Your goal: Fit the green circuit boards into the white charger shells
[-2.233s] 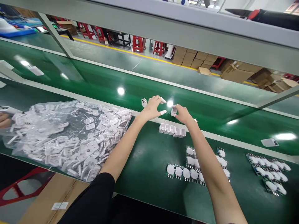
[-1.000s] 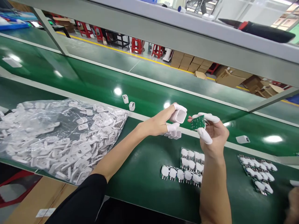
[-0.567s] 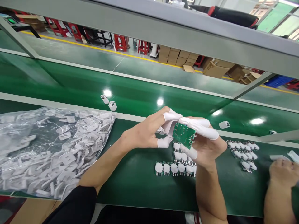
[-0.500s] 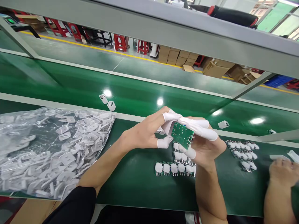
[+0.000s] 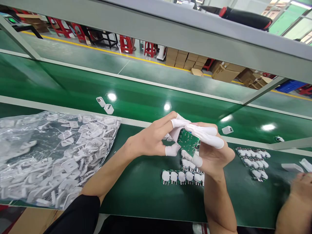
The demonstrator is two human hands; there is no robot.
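Note:
My left hand (image 5: 156, 136), with white finger cots on its fingertips, grips a white plastic charger housing (image 5: 174, 134) that is mostly covered by the fingers. Between the fingers and thumb of my right hand (image 5: 215, 151), also in finger cots, is a green circuit board (image 5: 188, 142), tilted with its soldered face toward me. The board's left edge is at the housing's opening; how far it reaches inside is hidden. Below my hands, rows of circuit boards with white-topped parts (image 5: 181, 177) lie on the green table, partly covered by my right hand and forearm.
A clear plastic bag (image 5: 60, 156) of white plastic pieces spreads over the left. White housings (image 5: 109, 109) and another housing (image 5: 227, 130) lie on the green belt (image 5: 143, 104) behind. More boards (image 5: 253, 161) sit at right, near a co-worker's hand (image 5: 302, 185). A grey shelf beam (image 5: 156, 29) crosses above.
The circuit board has shifted slightly left toward the housing in my left hand. Housings on the belt have moved left. The co-worker's hand has moved right, away from a white piece.

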